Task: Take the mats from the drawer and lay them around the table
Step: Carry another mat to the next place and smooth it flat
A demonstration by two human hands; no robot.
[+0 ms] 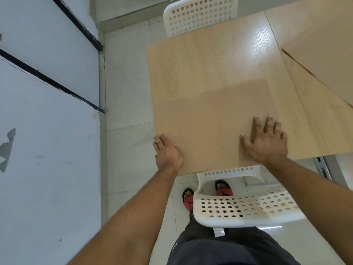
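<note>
Pale tiled floor out beyond the left grip, with a white wall past it. Light wood surface stretching ahead of both grips. Tan mat flat on the near left corner of that surface, under both grips, its left edge level with the surface's left edge and its near edge at or just short of the surface's near edge. Left grip opened out, fingers straight, resting on the mat's near left corner right at the drop to the floor, with hold of nothing. Right grip likewise opened out, fingers spread, pressed flat on the mat's near right part, with the mat's right edge just past the fingertips. Bare wood ahead of the fingertips up to the far edge. Second tan sheet well ahead and to the right of the right grip, lying askew. White perforated chair tucked below the near edge, nearer than both grips. Another white chair at the far edge. Wide strip of floor between surface and wall.
</note>
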